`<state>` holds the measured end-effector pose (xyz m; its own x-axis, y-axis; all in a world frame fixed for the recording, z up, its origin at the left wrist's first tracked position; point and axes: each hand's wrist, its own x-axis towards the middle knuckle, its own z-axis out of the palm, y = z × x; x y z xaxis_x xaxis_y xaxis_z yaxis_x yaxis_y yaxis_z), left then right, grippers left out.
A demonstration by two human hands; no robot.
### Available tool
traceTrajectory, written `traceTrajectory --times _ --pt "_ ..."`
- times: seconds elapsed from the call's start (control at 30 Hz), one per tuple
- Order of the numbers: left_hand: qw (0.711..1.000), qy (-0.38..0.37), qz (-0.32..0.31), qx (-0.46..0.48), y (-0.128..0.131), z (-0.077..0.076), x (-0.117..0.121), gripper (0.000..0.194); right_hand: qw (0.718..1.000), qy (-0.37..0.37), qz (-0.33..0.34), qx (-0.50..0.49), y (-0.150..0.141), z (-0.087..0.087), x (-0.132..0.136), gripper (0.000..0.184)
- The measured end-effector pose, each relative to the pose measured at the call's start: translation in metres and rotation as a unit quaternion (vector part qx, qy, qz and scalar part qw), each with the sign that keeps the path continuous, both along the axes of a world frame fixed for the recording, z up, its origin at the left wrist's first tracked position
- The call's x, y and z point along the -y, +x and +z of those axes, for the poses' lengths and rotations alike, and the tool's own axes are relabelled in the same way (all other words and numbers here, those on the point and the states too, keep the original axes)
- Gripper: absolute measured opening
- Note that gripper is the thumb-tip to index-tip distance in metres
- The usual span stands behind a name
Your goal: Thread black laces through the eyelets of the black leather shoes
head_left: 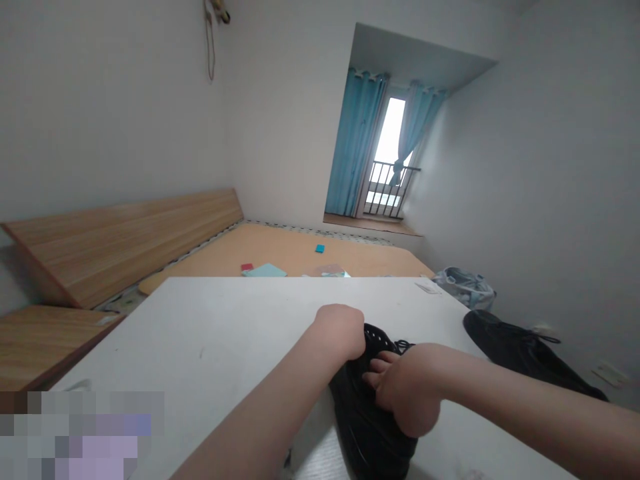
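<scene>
A black lace-up shoe (373,433) lies on the white table in front of me, its heel end toward me. My left hand (341,330) is closed on the left edge of the shoe, by the eyelet flap; most of its fingers are hidden. With fingers bent, my right hand (403,385) grips the shoe from the right, at its opening and tongue. A black lace loop (404,345) shows just beyond that hand. To the right, a second black shoe (530,350) with its own lace lies apart from both hands.
The white table (225,333) spans the foreground. A crumpled pale bag (465,285) stands beyond its right corner. Behind is a tan bed surface (280,240) with several flat coloured pieces, a wooden headboard (145,233) at left, and blue curtains (355,143) at the window.
</scene>
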<state>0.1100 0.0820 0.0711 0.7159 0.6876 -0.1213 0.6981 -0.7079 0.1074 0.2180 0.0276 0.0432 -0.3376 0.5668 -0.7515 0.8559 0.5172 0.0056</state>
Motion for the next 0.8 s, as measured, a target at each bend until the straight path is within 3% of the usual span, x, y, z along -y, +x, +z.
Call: traceTrajectory --times 0.2,0.3,0.37,0.53,0.6,0.73,0.8 --pt "1.000 0.001 -0.007 -0.004 -0.001 -0.001 -0.001 0.028 1.000 0.000 0.019 -0.008 0.000 0.008 0.003 0.036" --pt "1.000 0.014 -0.014 -0.002 -0.001 -0.001 0.000 0.026 0.995 0.025 0.015 -0.094 0.007 0.016 0.010 0.024" --pt "0.999 0.028 -0.016 -0.001 0.001 -0.003 0.003 0.024 0.980 0.028 -0.017 -0.195 0.015 0.023 0.014 0.023" --pt "0.998 0.068 -0.002 -0.008 0.016 -0.018 0.015 0.020 0.912 -0.052 -0.120 -0.390 0.030 0.037 0.020 0.011" --pt "0.996 0.087 0.020 -0.016 0.024 -0.025 0.020 0.021 0.910 -0.041 -0.121 -0.394 0.030 0.036 0.023 0.018" --pt "0.991 0.114 0.051 -0.036 0.034 -0.035 0.030 0.022 0.951 0.061 -0.112 -0.281 0.021 0.025 0.031 0.021" --pt "0.991 0.116 0.056 -0.041 0.036 -0.036 0.033 0.025 0.956 0.100 -0.122 -0.246 0.017 0.020 0.034 0.022"
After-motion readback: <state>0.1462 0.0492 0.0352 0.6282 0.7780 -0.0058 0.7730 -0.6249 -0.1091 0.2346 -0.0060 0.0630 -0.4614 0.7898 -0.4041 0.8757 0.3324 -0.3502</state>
